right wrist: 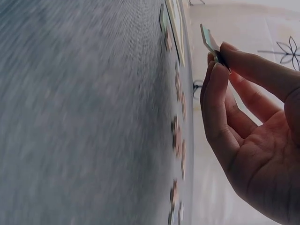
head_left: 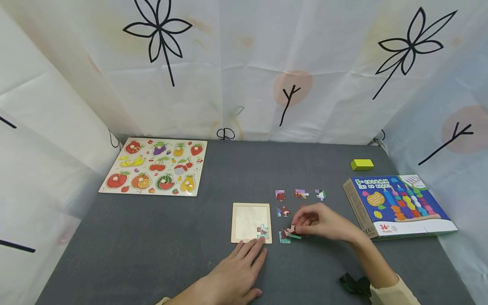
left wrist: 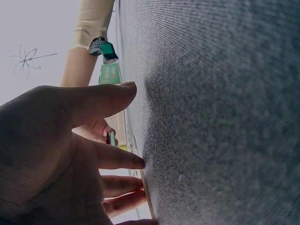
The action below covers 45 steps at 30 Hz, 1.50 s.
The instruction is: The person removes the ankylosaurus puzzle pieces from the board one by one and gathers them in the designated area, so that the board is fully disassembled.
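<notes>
My right hand [head_left: 322, 221] pinches a jigsaw piece [right wrist: 209, 41] between thumb and fingertips, raised over the table beside the loose pieces. Its edge looks green in the right wrist view. A square wooden puzzle tray [head_left: 244, 212] lies left of it, with one jigsaw piece [head_left: 262, 231] in its lower right part. My left hand [head_left: 238, 271] rests with extended fingers at the tray's near edge, fingertips right at the rim. Several loose jigsaw pieces [head_left: 280, 195] lie right of the tray, some partly hidden by the right hand; a green-edged one [head_left: 284, 238] is nearest the tray's corner.
A fruit peg board [head_left: 152, 167] lies at the back left. A blue and white toy box [head_left: 404, 205] stands on the right, with a yellow-green block [head_left: 362, 164] behind it. White printed cloth [head_left: 244, 76] encloses the back and sides of the grey table [head_left: 152, 237].
</notes>
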Tool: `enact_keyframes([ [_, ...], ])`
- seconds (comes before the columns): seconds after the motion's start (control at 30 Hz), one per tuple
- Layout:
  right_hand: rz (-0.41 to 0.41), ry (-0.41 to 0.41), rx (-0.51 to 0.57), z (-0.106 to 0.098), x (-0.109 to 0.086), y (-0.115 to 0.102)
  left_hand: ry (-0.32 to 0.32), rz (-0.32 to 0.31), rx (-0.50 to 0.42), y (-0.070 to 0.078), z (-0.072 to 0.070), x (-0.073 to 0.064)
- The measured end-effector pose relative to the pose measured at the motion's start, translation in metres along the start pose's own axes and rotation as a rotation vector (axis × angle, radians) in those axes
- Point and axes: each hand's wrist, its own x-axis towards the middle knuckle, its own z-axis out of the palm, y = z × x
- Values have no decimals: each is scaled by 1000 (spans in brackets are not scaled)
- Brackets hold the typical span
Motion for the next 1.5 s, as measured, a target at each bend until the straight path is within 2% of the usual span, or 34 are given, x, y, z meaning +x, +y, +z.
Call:
enact_keyframes([
  [0.27, 59, -14, -4, -11, -13, 8, 20, 2, 17, 0, 0, -2],
  [0.6, 48, -58, -9, -13, -20, 15, 18, 8, 3, -1, 0, -2],
  [0.87, 92, -2, -98, -10, -23, 12, -33, 0, -20, -2, -2, 0],
  [1.07, 92, 15, -136, -10, -24, 12, -57, -6, -33, -2, -3, 2],
  [1.3, 82, 19, -156, -11, -26, 12, -50, -3, -32, -2, -2, 2],
  [1.5, 113, 25, -151, -11, -26, 11, -29, -3, -15, -1, -2, 1],
])
